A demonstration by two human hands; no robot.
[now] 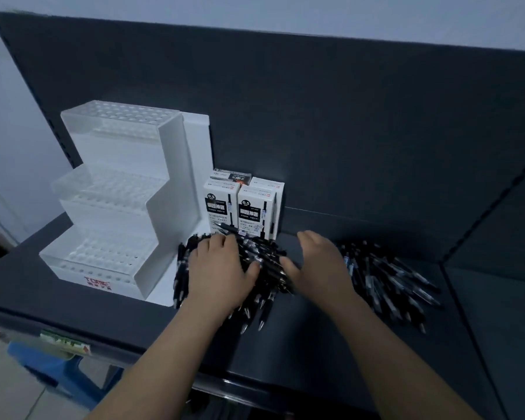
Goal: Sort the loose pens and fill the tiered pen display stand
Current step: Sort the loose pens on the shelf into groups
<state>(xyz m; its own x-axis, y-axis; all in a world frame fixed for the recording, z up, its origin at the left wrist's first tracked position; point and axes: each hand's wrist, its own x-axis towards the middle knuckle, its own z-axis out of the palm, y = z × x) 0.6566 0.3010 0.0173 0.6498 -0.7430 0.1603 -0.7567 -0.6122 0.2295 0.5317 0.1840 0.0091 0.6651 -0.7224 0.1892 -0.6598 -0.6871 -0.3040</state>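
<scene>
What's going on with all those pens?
A person is sorting loose black pens on a dark shelf. The left hand rests on top of the nearer pile of pens, and the right hand is against that pile's right side. A second pile lies further right. The white stepped stand on the left has no pens in it yet. Some pen boxes stand behind the nearer pile.

Dark grey shelf [315, 344] w/ a white tiered pen stand [109, 207] at left – white pen boxes [243, 207] upright just beside it – plus a centre heap [264, 286] & a right heap [388, 283] of loose black pens.
</scene>
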